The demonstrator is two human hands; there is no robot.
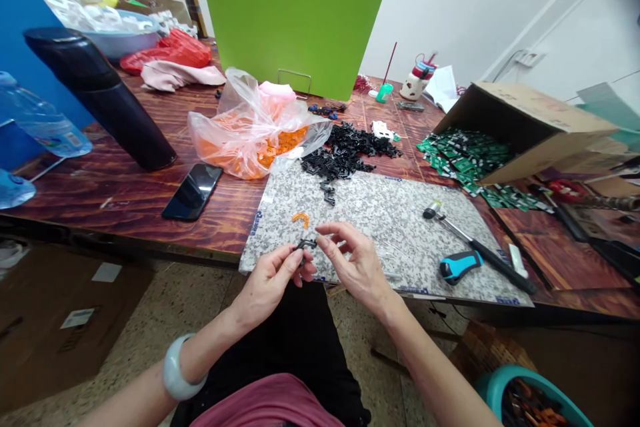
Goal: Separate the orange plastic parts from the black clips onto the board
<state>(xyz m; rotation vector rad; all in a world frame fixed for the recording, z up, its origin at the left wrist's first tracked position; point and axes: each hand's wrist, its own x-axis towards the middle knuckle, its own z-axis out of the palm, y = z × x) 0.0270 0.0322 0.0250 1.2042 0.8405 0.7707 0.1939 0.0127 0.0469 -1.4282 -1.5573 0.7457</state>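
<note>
Over the front edge of the stone-patterned board, my left hand pinches a small curved black plastic part between thumb and fingers. My right hand meets the right end of the same part with its thumb and forefinger close together. Just beyond lies a small orange curved piece. A heap of black plastic parts spreads at the board's far edge, a few strays nearer me. To its left, orange parts fill a clear plastic bag.
On the board's right are a hammer and a blue-black handled tool. A cardboard box spills green pieces. A phone and dark bottle stand left. A teal tub sits low right.
</note>
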